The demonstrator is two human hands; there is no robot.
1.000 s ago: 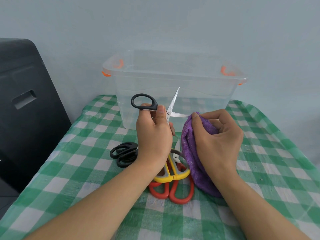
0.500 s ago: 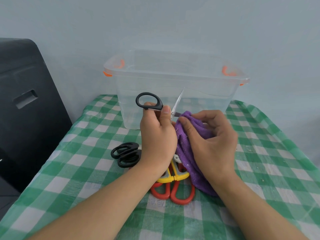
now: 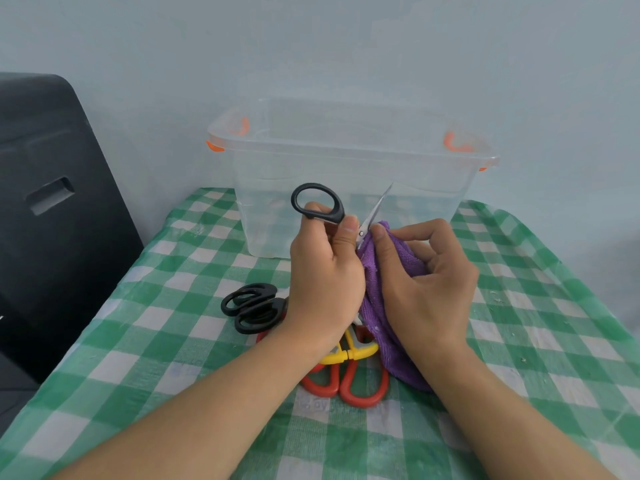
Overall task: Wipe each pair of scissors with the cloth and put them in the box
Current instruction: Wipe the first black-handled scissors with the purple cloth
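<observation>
My left hand (image 3: 325, 271) grips black-handled scissors (image 3: 317, 204) held up above the table, one handle loop sticking out above my fingers and one blade pointing up to the right. My right hand (image 3: 427, 282) holds a purple cloth (image 3: 379, 299) pinched around the lower blade near the pivot; that blade is hidden in the cloth. Behind them stands a clear plastic box (image 3: 349, 161) with orange clips. On the tablecloth lie another black pair (image 3: 251, 306), a yellow pair (image 3: 349, 353) and a red pair (image 3: 346, 382), partly under my left wrist.
The table wears a green and white checked cloth (image 3: 173, 341). A black chair back (image 3: 52, 202) stands close at the left edge. A pale wall rises right behind the box.
My right hand has slid the cloth along the blade toward the pivot, so the blade that showed before is now covered. The scissors have shifted slightly right and lower.
</observation>
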